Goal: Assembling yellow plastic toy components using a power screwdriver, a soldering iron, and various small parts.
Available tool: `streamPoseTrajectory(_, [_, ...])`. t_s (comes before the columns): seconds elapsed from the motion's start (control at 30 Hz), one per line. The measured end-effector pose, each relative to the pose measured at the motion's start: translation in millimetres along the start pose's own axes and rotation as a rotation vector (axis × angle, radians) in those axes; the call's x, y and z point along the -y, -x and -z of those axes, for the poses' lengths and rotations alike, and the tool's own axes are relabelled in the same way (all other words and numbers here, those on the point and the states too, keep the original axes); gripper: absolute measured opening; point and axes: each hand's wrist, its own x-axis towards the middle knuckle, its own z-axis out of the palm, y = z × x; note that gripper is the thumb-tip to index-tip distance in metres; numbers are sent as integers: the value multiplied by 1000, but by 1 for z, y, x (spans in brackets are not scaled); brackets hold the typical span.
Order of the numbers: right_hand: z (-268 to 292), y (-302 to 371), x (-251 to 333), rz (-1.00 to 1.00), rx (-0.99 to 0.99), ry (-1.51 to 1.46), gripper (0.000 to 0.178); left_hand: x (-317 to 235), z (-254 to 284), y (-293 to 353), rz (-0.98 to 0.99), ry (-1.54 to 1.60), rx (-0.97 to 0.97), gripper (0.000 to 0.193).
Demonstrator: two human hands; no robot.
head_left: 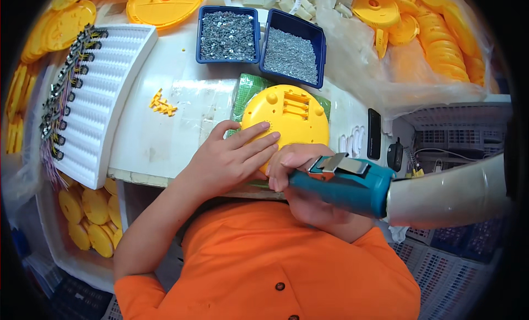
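While the left hand (231, 152) lies with its fingers extended across the left side of the yellow round housing (300, 130), its grip is released, pressing flat rather than clasping. The right hand (289, 164) is at the housing's near edge, fingers curled; a teal tool (352, 190) with a metal clip crosses in front of its wrist, and whether the right grip holds this tool cannot be determined. The housing rests near the front edge of the tabletop (165, 149), over a green mat (250, 87), its slotted recess (296, 106) facing up. Beyond it sit two adjoining blue bins (227, 61) of small metal parts. Small yellow pieces (162, 104) are loose to the left, near a ridged white tray (113, 72) with wired components (69, 94) along its left edge.
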Motion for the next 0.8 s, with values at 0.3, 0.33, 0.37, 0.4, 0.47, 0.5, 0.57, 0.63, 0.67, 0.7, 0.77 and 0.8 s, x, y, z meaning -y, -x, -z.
streamPoseTrajectory(0.3, [-5,2,-2,114,-61,-273,75,3,-3,2,5,18,-3,34])
streamPoseTrajectory(0.33, [-4,1,1,147,-89,-382,75,2,-4,1,20,72,-12,37])
streamPoseTrajectory(0.37, [-8,-4,15,245,-141,-461,82,0,-4,1,36,126,-20,41])
streamPoseTrajectory(0.4, [5,-15,10,409,-47,-450,85,-1,-3,3,32,126,-19,41])
streamPoseTrajectory(0.47, [11,-26,9,545,-60,-460,98,1,-2,9,97,149,-63,48])
streamPoseTrajectory(0.5, [11,-31,6,517,-84,-511,104,0,-2,11,91,150,-62,48])
streamPoseTrajectory(0.57, [14,-40,0,493,-80,-498,107,0,-2,11,105,174,-93,49])
streamPoseTrajectory(0.63, [11,-46,-8,505,-111,-420,99,1,-3,9,106,177,-95,48])
streamPoseTrajectory(0.67, [9,-49,-12,513,-144,-341,91,1,-4,9,107,183,-98,47])
streamPoseTrajectory(0.7, [7,-49,-14,509,-142,-345,91,2,-5,10,114,183,-96,47])
streamPoseTrajectory(0.77, [2,-42,-14,224,-180,-405,86,2,-5,8,76,178,-148,45])
streamPoseTrajectory(0.8, [6,-40,-19,262,-130,-496,82,1,-5,7,75,175,-150,45])
